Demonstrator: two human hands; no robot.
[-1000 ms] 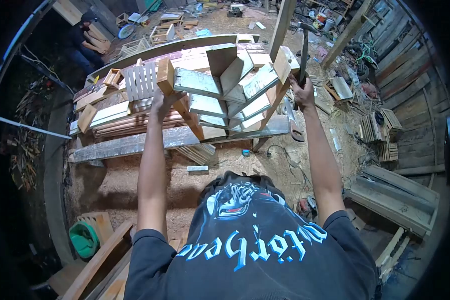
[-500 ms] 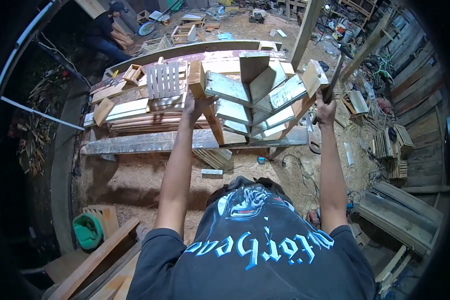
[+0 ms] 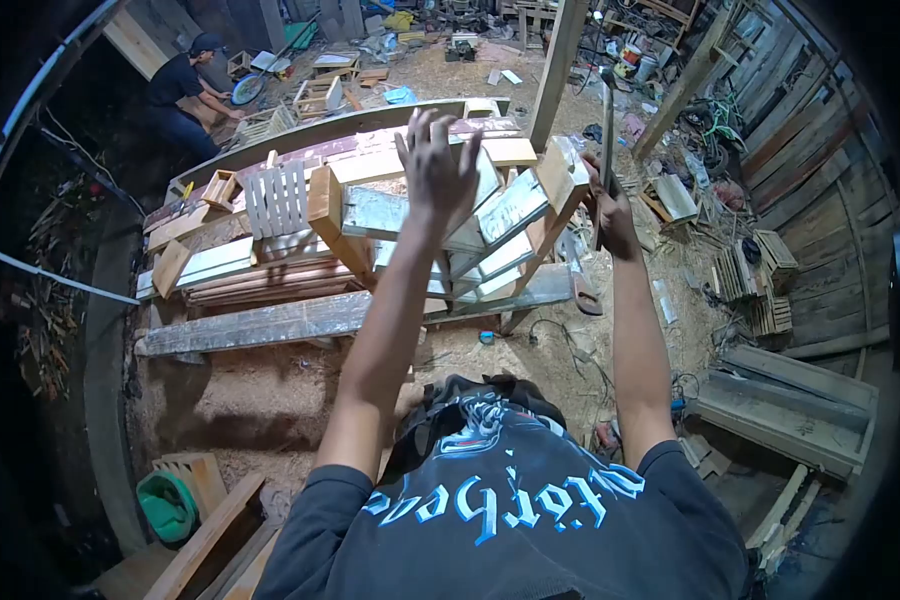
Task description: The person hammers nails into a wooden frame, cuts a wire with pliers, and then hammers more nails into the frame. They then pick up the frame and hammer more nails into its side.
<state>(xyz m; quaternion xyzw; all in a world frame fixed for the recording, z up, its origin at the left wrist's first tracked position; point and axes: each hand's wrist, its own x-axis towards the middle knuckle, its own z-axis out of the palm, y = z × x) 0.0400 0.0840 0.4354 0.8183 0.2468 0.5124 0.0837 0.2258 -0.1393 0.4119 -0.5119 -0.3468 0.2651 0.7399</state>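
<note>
A slatted wooden frame point(image 3: 510, 212), its pale, worn boards meeting in a V, rests on the workbench in front of me. My left hand point(image 3: 437, 170) is raised over the frame's left part, fingers spread and holding nothing. At the frame's right side rail, my right hand point(image 3: 613, 210) is closed around a long, narrow, dark-edged piece point(image 3: 607, 130) that stands nearly upright. Its fingers lie right against the rail; I cannot tell whether they grip that too. Below this hand, a handsaw's handle point(image 3: 587, 296) hangs at the bench edge.
The workbench point(image 3: 250, 325) carries boards, a small slatted panel point(image 3: 276, 200) and a small wooden box point(image 3: 220, 188). A person point(image 3: 185, 100) crouches at the far left. A post point(image 3: 560, 75) stands behind the bench. A green tub point(image 3: 167, 507) and planks lie at lower left.
My left hand has let go of the frame's left side and risen above it, opening. The right hand stays at the right rail, its narrow piece now more upright. The view has shifted.
</note>
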